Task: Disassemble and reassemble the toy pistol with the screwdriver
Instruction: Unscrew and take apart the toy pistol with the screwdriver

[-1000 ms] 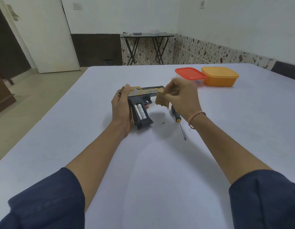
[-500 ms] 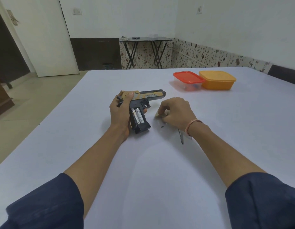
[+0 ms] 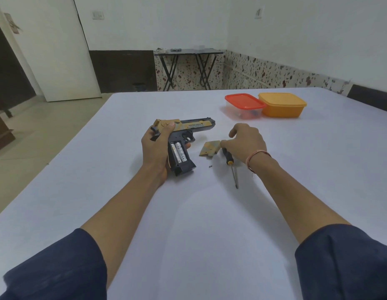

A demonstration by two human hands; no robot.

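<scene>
Where the two dark blue sleeves come in at the near side, a wide stretch of white table lies between the arms. A bit farther, the screwdriver lies flat on the table. Its thin tip points near, and its black handle goes under the right hand. A tiny screw lies just left of it.

The left hand holds the toy pistol in the middle of the table. Its fingers curl round the back of the grip, and the thumb presses on the tan top. The barrel points right. The grip is open on its side, and two batteries show inside.

The right hand has loose, bent fingers and grips nothing. One fingertip touches the right edge of the tan cover, which lies flat between the pistol and the screwdriver.

The table's left edge slants away, near the left hand, with floor past it. Far right, a red-lidded box and an orange box sit touching, close to the far edge. Past that edge a folding table stands by the wall.
</scene>
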